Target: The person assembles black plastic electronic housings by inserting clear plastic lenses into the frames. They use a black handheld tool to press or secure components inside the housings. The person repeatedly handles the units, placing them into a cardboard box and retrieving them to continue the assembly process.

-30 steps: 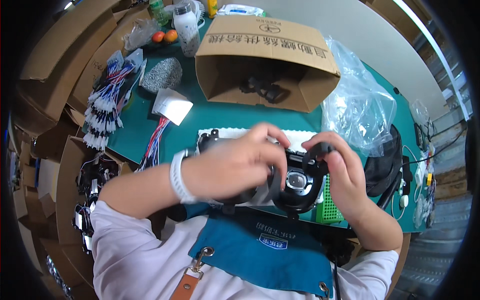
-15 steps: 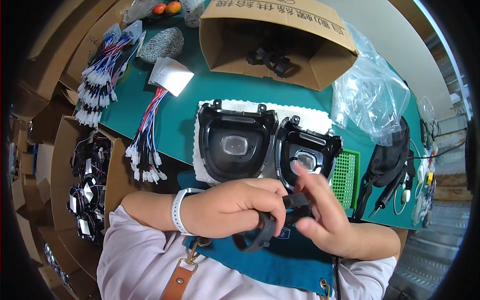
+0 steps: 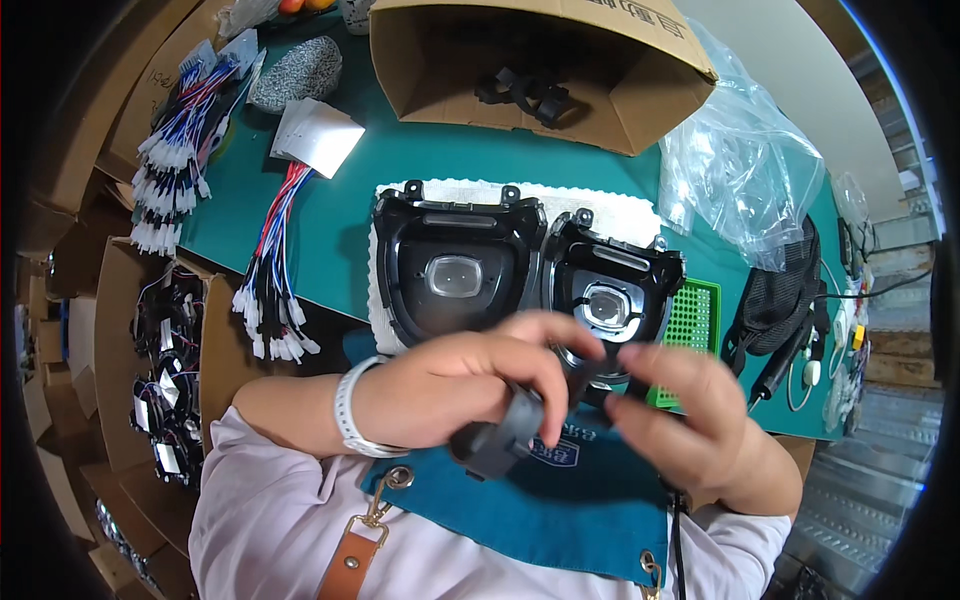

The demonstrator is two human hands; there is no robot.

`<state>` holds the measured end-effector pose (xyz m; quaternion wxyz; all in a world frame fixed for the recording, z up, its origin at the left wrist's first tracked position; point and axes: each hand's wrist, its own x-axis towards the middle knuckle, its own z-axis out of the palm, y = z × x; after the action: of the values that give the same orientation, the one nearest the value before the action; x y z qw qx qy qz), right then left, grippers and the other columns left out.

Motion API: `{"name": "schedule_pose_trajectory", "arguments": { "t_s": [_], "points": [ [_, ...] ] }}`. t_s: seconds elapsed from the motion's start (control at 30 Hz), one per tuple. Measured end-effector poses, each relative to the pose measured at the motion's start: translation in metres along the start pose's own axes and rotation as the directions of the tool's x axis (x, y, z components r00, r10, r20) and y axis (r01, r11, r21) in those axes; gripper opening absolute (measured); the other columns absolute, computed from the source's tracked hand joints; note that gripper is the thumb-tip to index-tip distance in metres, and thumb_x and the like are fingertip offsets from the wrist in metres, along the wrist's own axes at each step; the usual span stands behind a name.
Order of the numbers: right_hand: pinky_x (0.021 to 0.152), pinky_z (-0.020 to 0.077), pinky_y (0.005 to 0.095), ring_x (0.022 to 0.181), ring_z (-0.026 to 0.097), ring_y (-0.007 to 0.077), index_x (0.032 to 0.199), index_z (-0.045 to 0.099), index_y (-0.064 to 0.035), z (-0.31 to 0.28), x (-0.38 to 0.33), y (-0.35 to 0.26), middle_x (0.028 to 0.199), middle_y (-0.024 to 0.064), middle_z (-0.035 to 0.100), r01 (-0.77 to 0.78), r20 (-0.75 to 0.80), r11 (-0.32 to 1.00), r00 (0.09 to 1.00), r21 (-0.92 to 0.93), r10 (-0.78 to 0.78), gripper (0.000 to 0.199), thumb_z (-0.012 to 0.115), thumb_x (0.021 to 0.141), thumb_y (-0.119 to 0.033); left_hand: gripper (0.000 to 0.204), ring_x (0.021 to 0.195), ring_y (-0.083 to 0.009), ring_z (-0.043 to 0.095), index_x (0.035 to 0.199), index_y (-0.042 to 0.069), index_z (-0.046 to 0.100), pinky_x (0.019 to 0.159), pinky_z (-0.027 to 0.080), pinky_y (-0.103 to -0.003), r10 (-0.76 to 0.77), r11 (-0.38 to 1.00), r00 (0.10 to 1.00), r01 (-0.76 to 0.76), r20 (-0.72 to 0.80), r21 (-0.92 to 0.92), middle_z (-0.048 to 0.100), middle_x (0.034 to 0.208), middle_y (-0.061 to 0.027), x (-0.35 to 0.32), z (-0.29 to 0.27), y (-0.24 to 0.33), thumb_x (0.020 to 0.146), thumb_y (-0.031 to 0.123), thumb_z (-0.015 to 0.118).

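Observation:
My left hand (image 3: 470,385) is closed around a small black plastic ring-shaped part (image 3: 500,440), held near my chest above a teal apron. My right hand (image 3: 690,420) is beside it with fingers spread, fingertips touching the part's right end. Just beyond my hands, two black lamp housings lie on a white foam pad (image 3: 600,215) on the green table: a larger one (image 3: 455,270) on the left and a smaller one (image 3: 615,295) on the right, each with a clear lens in its middle. My hands hide their near edges.
An open cardboard box (image 3: 560,70) with black parts inside lies on its side at the back. Clear plastic bags (image 3: 745,165) and a green perforated tray (image 3: 690,320) sit right. Wire harness bundles (image 3: 275,270) lie left, and cartons of parts (image 3: 165,370) stand below the table's left edge.
My hands came off the smaller housing and drew back toward my chest. The left hand now holds the black part, and both housings lie uncovered on the pad.

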<state>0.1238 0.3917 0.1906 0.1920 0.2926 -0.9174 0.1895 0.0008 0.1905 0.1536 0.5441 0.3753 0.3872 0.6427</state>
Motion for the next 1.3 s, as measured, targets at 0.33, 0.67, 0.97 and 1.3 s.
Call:
{"name": "schedule_pose_trajectory", "arguments": {
  "t_s": [0.33, 0.67, 0.97, 1.3],
  "points": [
    [0.075, 0.0466, 0.0356, 0.087, 0.057, 0.0293, 0.109, 0.052, -0.0045, 0.014, -0.015, 0.036, 0.099, 0.0130, 0.058, -0.424, 0.057, 0.905, 0.903, -0.039, 0.426, 0.052, 0.070, 0.060, 0.000, 0.028, 0.084, -0.0213, 0.057, 0.083, -0.003, 0.053, 0.067, 0.047, -0.027, 0.160, 0.955, 0.951, -0.217, -0.264, -0.201, 0.051, 0.106, -0.0232, -0.033, -0.012, 0.010, 0.088, 0.018, 0.034],
    [0.073, 0.0462, 0.0359, 0.085, 0.057, 0.0291, 0.112, 0.051, -0.0057, 0.013, -0.012, 0.038, 0.096, 0.0120, 0.058, -0.409, 0.119, 0.911, 0.904, -0.043, 0.411, 0.056, 0.070, 0.061, -0.001, 0.020, 0.080, -0.0193, 0.057, 0.082, -0.001, 0.054, 0.065, 0.046, -0.025, 0.233, 0.951, 0.935, -0.276, -0.267, -0.139, 0.052, 0.103, -0.0217, -0.033, -0.014, 0.007, 0.086, 0.007, 0.036],
    [0.074, 0.0456, 0.0358, 0.085, 0.057, 0.0278, 0.113, 0.051, -0.0057, 0.015, -0.009, 0.035, 0.094, 0.0113, 0.058, -0.425, 0.187, 0.901, 0.882, -0.085, 0.433, 0.056, 0.069, 0.060, -0.002, 0.020, 0.080, -0.0185, 0.056, 0.081, 0.000, 0.054, 0.065, 0.046, -0.025, 0.217, 0.954, 0.934, -0.265, -0.285, -0.142, 0.053, 0.101, -0.0192, -0.031, -0.016, 0.009, 0.086, 0.004, 0.035],
    [0.069, 0.0451, 0.0350, 0.081, 0.057, 0.0285, 0.107, 0.057, -0.0047, -0.010, 0.030, 0.008, 0.098, 0.0144, 0.057, -0.200, 0.096, 0.969, 0.972, -0.144, 0.214, 0.054, 0.072, 0.058, -0.024, 0.018, 0.072, -0.0184, 0.053, 0.082, 0.000, 0.055, 0.066, 0.043, -0.027, 0.509, 0.748, 0.813, -0.255, -0.283, 0.614, 0.052, 0.091, -0.0139, -0.020, -0.017, 0.010, 0.074, 0.000, 0.039]
  ]
}}
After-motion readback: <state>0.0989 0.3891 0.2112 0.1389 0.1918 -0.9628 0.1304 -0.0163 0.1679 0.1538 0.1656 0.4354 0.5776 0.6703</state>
